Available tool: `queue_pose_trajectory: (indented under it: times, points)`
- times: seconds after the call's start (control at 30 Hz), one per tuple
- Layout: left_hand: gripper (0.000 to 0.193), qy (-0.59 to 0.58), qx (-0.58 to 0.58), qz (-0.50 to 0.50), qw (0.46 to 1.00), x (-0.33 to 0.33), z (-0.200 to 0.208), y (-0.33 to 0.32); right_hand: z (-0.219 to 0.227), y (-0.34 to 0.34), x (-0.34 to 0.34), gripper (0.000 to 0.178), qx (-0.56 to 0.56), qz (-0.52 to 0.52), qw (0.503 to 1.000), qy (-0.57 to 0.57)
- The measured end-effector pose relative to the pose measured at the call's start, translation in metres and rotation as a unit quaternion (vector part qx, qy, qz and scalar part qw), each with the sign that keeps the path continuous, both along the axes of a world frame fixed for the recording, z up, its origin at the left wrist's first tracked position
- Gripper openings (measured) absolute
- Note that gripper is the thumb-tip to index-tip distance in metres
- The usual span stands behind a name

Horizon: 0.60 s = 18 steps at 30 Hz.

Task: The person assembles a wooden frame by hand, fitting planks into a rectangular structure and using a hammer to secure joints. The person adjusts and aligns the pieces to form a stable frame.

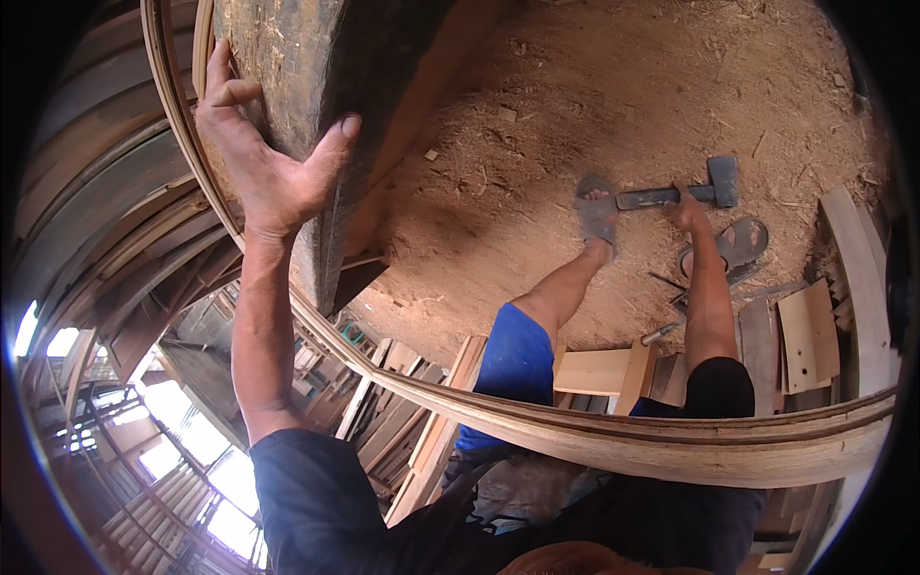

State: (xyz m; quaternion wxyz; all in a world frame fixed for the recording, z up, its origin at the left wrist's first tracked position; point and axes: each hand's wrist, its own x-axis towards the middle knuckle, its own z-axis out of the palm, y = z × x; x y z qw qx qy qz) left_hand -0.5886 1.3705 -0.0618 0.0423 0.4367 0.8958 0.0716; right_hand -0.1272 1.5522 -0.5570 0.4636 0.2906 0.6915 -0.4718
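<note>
My left hand (273, 187) reaches up at the upper left and rests against the edge of a thick, worn wooden bench (286, 57). Its thumb and fingers are spread apart. Low over the ground at the right, my right hand (684, 208) is closed around the dark handle of a hatchet (724, 182), near its grey metal head. The handle's other end reaches the sandal on my left foot (596, 211). A long grooved wooden strip (613, 431) crosses in front of my body and passes behind my left wrist.
Wood chips and sawdust cover the dirt floor (517, 192). Boards and offcuts (808, 335) lie near my right arm, with a small chisel-like tool (659, 333) among them. Stacked planks (105, 240) line the left side. My other sandal (743, 241) is beside the hatchet.
</note>
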Motion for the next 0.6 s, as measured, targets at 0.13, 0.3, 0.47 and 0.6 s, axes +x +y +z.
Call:
queue_pose_trajectory:
  times: [0.13, 0.3, 0.47, 0.6]
  points:
    - [0.077, -0.006, 0.007, 0.010, 1.000, 0.001, 0.000, 0.003, 0.010, 0.016, -0.007, 0.048, 0.036, 0.076, 0.996, -0.017]
    - [0.079, -0.003, 0.006, 0.067, 0.998, 0.010, 0.007, -0.002, 0.107, 0.028, -0.013, 0.044, 0.173, 0.090, 0.977, -0.081]
    - [0.076, 0.044, -0.011, 0.052, 0.998, 0.004, 0.008, 0.005, 0.111, 0.075, 0.052, 0.029, 0.216, 0.009, 0.973, 0.076]
    - [0.081, 0.024, -0.010, 0.065, 0.998, 0.003, 0.015, 0.014, 0.166, 0.109, 0.064, 0.025, 0.144, -0.107, 0.983, 0.038]
